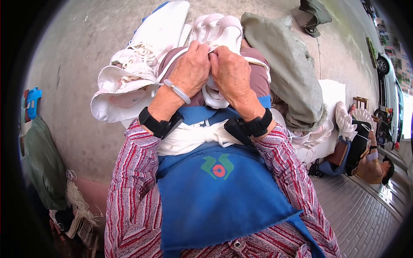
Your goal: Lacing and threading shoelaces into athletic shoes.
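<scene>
Pale pink-and-white sneakers point(228, 32) lie together across my lap, toes away from me. Over them my left hand point(191, 66) and my right hand point(232, 71) meet, both with fingers closed in a pinch. A white shoelace point(263, 69) runs out from the hands to either side across the brown cloth on my knees. The shoe's opening point(215, 98) shows between my wrists. What the fingertips do at the lace is mostly hidden by the knuckles. A bundle of white laces point(198, 136) lies knotted at my waist over the blue apron point(206, 189).
To the left stands an open white sack point(105, 96) beside laced pale shoes point(137, 58). A grey-green cloth sack point(284, 64) lies at the right, with more shoes point(316, 135) below it. Another person point(372, 165) sits farther right. A green sack point(43, 161) stands far left.
</scene>
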The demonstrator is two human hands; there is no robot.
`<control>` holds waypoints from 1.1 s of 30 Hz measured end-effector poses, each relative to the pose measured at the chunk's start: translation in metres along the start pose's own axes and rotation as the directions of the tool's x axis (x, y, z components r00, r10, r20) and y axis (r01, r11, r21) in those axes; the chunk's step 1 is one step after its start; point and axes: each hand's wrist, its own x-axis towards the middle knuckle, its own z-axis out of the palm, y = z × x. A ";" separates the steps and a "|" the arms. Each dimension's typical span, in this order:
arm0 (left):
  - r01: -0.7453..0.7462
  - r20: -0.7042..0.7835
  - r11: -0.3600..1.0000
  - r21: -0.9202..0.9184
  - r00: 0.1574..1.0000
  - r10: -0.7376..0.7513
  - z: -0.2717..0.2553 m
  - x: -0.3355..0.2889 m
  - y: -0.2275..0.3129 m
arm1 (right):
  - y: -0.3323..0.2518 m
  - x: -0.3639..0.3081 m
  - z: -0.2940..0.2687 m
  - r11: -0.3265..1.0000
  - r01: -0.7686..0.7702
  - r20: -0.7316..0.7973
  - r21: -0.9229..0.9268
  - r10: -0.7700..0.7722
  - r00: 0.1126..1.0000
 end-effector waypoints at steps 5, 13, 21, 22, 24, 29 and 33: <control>0.028 -0.054 0.999 -0.031 0.998 -0.030 0.000 0.000 0.007 | 0.006 0.010 -0.009 1.000 0.026 0.110 0.011 -0.027 0.994; 0.407 0.114 0.858 -0.314 0.913 -0.392 -0.041 -0.018 0.032 | 0.004 -0.017 -0.089 0.741 -0.388 0.632 0.548 -0.063 0.773; 0.780 0.806 -0.236 -0.579 0.505 -0.308 -0.002 0.008 0.055 | -0.019 -0.067 -0.140 0.479 -0.217 0.526 0.851 -0.765 0.371; 0.731 0.753 -0.191 -0.655 0.607 -0.256 0.003 0.005 0.054 | -0.013 -0.070 -0.142 0.511 -0.206 0.549 0.834 -0.737 0.394; 0.735 0.735 -0.118 -0.668 0.626 -0.261 0.001 0.000 0.059 | 0.004 -0.074 -0.148 0.526 -0.256 0.579 0.811 -0.659 0.480; 0.677 0.727 0.463 -0.572 0.680 -0.096 -0.028 -0.013 0.109 | 0.068 -0.077 -0.141 0.371 -0.656 0.708 0.657 -0.007 0.706; 0.233 0.549 0.643 -0.730 0.760 0.348 -0.020 -0.042 0.155 | 0.064 -0.075 -0.092 -0.007 -0.795 0.792 0.607 -0.085 0.605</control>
